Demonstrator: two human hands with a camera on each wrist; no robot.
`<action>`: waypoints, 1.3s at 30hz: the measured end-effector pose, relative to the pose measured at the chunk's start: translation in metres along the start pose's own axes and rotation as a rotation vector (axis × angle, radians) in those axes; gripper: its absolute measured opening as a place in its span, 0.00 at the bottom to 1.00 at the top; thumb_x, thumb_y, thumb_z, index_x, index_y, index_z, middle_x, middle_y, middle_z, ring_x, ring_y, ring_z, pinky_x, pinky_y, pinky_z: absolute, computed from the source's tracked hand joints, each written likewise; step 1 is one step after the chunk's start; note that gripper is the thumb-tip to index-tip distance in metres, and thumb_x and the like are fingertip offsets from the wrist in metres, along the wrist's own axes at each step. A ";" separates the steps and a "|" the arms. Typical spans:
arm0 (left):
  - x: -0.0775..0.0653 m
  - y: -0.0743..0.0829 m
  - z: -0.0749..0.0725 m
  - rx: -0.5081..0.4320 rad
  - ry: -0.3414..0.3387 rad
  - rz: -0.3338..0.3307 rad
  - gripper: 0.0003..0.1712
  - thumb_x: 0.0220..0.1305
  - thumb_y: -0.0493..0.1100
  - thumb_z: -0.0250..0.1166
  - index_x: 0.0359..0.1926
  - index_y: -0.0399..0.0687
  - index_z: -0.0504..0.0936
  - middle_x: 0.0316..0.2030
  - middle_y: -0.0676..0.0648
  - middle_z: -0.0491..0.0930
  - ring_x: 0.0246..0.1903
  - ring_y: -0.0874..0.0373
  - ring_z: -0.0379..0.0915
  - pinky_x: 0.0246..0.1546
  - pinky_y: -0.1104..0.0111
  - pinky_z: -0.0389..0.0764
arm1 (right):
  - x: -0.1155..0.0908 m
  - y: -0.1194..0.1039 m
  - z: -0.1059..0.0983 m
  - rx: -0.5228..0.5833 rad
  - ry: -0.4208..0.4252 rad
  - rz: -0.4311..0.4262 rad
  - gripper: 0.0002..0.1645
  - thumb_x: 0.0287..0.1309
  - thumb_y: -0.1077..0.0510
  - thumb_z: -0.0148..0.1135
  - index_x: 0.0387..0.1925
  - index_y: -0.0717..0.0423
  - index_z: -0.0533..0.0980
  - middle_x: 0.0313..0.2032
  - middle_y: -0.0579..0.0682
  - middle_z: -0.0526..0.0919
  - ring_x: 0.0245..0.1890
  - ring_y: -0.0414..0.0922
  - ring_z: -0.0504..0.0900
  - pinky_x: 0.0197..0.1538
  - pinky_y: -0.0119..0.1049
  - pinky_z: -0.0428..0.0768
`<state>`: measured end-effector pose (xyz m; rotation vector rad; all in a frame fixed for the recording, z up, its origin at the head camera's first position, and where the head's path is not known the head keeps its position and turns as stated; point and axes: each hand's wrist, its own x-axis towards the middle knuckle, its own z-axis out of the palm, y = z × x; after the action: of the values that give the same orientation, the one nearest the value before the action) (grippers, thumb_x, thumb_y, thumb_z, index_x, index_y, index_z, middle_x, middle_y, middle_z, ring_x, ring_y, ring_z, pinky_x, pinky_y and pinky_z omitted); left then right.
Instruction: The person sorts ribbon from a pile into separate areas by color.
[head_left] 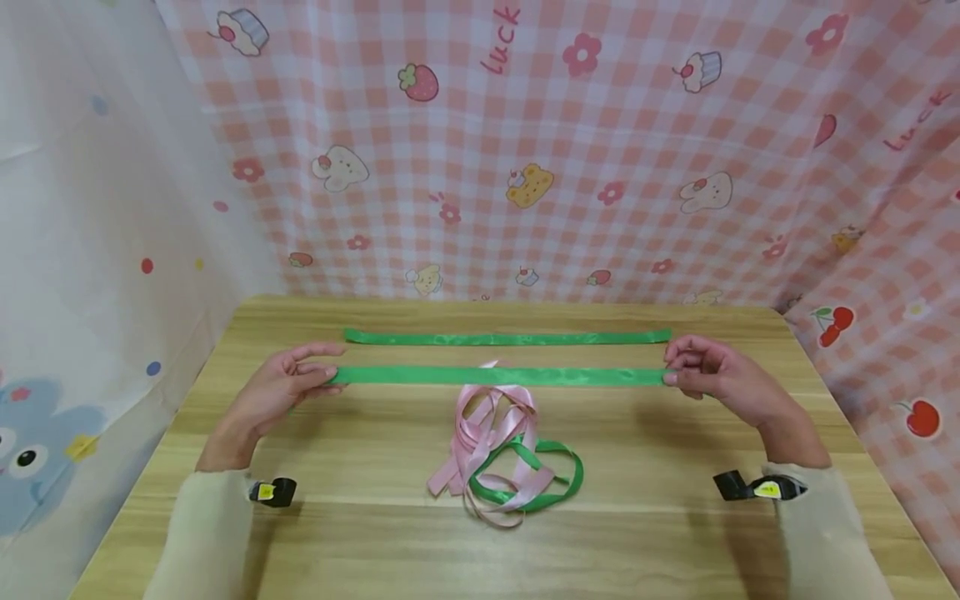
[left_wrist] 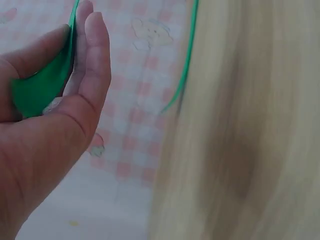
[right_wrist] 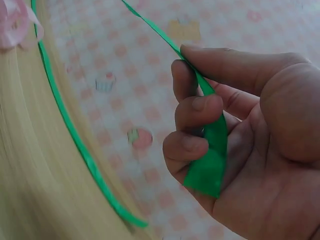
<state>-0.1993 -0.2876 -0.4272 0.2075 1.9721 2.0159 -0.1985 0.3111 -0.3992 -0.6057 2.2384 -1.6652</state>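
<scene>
On your far left hangs a white cloth [head_left: 82,142] with coloured dots and a blue cartoon figure. Next comes your left sleeve [head_left: 210,525], with a small black device [head_left: 282,492] at the cuff. Your left grip [head_left: 277,387] is clamped on one end of the held green ribbon [head_left: 498,376], thumb against fingers; the left wrist view shows the ribbon's short tail bending down toward your palm. From there the ribbon runs nearly straight and level across to your other side, raised above the wooden surface [head_left: 360,533]. Beyond it, near the back edge, a second green ribbon [head_left: 510,340] lies stretched out, roughly parallel. Below the middle of your held ribbon, a loosely looped pink ribbon [head_left: 471,446] lies on the surface, tangled at its right with a coiled green ribbon [head_left: 579,475]. At the right end, your right grip [head_left: 723,379] is clamped on the held ribbon too, the other fingers curled and the tail lying inside your palm. A pink checked curtain [head_left: 465,133] hangs behind.
</scene>
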 end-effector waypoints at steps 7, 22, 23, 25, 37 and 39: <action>0.001 -0.008 -0.010 -0.050 0.138 -0.134 0.17 0.69 0.36 0.63 0.58 0.44 0.76 0.40 0.49 0.83 0.39 0.58 0.85 0.48 0.67 0.83 | -0.004 0.024 -0.013 0.030 0.138 0.047 0.05 0.69 0.65 0.56 0.43 0.62 0.71 0.28 0.43 0.76 0.27 0.44 0.70 0.33 0.37 0.72; 0.033 -0.030 -0.004 -0.200 0.383 -0.172 0.31 0.71 0.36 0.60 0.69 0.31 0.60 0.33 0.51 0.84 0.36 0.63 0.85 0.50 0.71 0.81 | 0.019 0.069 -0.012 0.564 0.526 0.114 0.11 0.64 0.70 0.60 0.44 0.58 0.69 0.29 0.45 0.87 0.28 0.38 0.84 0.34 0.30 0.84; 0.036 -0.031 -0.004 -0.213 0.393 -0.170 0.31 0.71 0.35 0.59 0.69 0.31 0.59 0.33 0.51 0.83 0.36 0.63 0.85 0.50 0.71 0.81 | 0.022 0.072 -0.011 0.567 0.551 0.120 0.12 0.64 0.70 0.60 0.44 0.58 0.68 0.28 0.45 0.87 0.27 0.38 0.84 0.34 0.29 0.83; 0.043 -0.033 -0.002 -0.226 0.420 -0.165 0.30 0.71 0.34 0.59 0.69 0.30 0.60 0.34 0.51 0.82 0.35 0.64 0.84 0.47 0.73 0.82 | 0.027 0.077 -0.009 0.558 0.608 0.137 0.13 0.64 0.70 0.61 0.44 0.60 0.67 0.26 0.44 0.86 0.25 0.37 0.84 0.32 0.28 0.83; 0.078 -0.044 0.006 -0.297 0.748 -0.193 0.23 0.62 0.27 0.65 0.58 0.31 0.71 0.23 0.54 0.82 0.22 0.65 0.82 0.30 0.76 0.83 | 0.060 0.097 -0.002 0.613 0.909 0.263 0.19 0.57 0.75 0.63 0.42 0.58 0.64 0.19 0.45 0.83 0.13 0.37 0.78 0.17 0.28 0.77; 0.080 -0.046 0.006 -0.270 0.765 -0.191 0.24 0.62 0.27 0.65 0.59 0.30 0.71 0.22 0.55 0.82 0.22 0.65 0.81 0.31 0.76 0.83 | 0.063 0.100 -0.002 0.582 0.920 0.291 0.19 0.57 0.74 0.63 0.42 0.58 0.64 0.18 0.45 0.82 0.12 0.37 0.77 0.16 0.28 0.76</action>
<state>-0.2670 -0.2561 -0.4812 -0.9011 1.9395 2.4046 -0.2701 0.3066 -0.4925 0.7311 1.9476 -2.5639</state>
